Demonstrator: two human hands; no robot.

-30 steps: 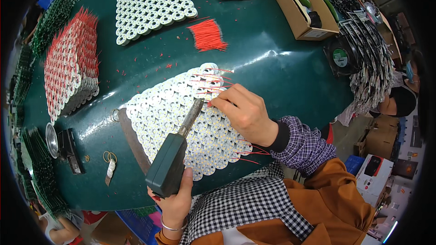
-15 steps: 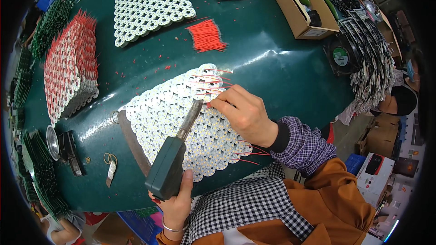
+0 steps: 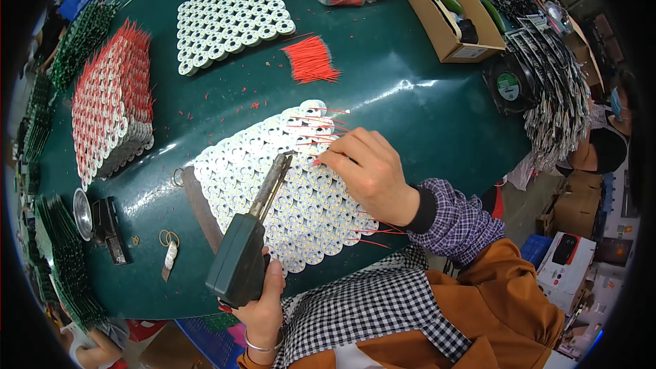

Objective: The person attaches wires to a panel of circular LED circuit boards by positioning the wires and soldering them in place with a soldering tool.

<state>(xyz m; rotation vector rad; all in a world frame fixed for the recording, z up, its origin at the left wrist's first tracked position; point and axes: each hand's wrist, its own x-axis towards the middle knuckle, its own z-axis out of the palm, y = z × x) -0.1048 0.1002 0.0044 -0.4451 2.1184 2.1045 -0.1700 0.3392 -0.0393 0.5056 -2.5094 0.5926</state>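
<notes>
My left hand (image 3: pixel 262 307) is wrapped round the grip of a dark green soldering gun (image 3: pixel 236 260). The gun's metal tip (image 3: pixel 281 161) hovers over a panel of round white LED boards (image 3: pixel 311 215) in front of me. My right hand (image 3: pixel 372 171) is closed in a pinch at the panel's right side, its fingertips on a short red wire (image 3: pixel 318 161), which they partly hide. Several red wires stick out from boards along the panel's far right edge, and others (image 3: pixel 372 242) from its near right corner. A dark flat strip (image 3: pixel 202 208) lies along the panel's left edge.
Beyond the panel lie a pile of red wires (image 3: pixel 311 60) and another white panel stack (image 3: pixel 232 20). A tall stack of wired boards (image 3: pixel 113 109) stands left. A cardboard box (image 3: pixel 465 24), a small black fan (image 3: pixel 509 85) and a metal dish (image 3: pixel 83 213) are around the table.
The soldering gun has moved left, its tip drawing away from my right fingertips. My right hand stays nearly in place, pinching at the panel. The whole view has shifted slightly.
</notes>
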